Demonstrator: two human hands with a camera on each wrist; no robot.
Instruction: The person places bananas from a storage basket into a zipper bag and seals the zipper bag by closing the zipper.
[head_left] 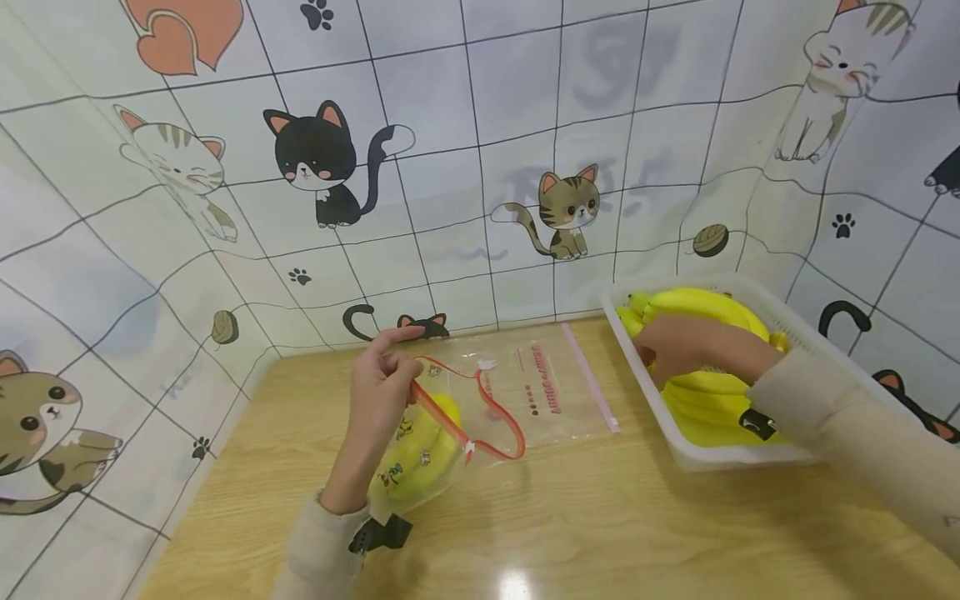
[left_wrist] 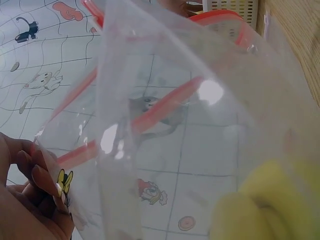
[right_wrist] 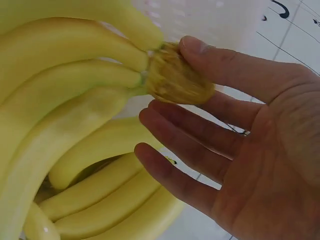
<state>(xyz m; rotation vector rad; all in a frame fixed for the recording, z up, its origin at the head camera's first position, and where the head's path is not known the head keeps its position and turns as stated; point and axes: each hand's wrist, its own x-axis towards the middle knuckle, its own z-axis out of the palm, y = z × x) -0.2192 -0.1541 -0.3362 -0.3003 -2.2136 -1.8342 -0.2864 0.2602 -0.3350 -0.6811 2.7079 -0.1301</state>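
My left hand (head_left: 381, 398) pinches the red-zipped top of a clear zip bag (head_left: 474, 450), whose mouth gapes in a loop. Yellow bananas (head_left: 431, 450) lie inside it, visible through the plastic printed with small cartoon figures. In the left wrist view the curled fingers (left_wrist: 42, 175) are at the bag's edge, and the bananas (left_wrist: 265, 207) show at lower right. Over at the basket, my right hand (head_left: 693, 343) reaches in among bananas. The right wrist view shows thumb and forefinger pinching the brown stem (right_wrist: 177, 77) of a banana bunch (right_wrist: 65, 80), other fingers spread.
The white plastic basket (head_left: 667, 429) holds several more bananas (head_left: 705, 400). A flat clear bag with a pink zip (head_left: 592, 379) lies on the wooden table (head_left: 570, 517) between the left hand's bag and the basket. Cat-patterned sheeting (head_left: 465, 183) rises behind the table.
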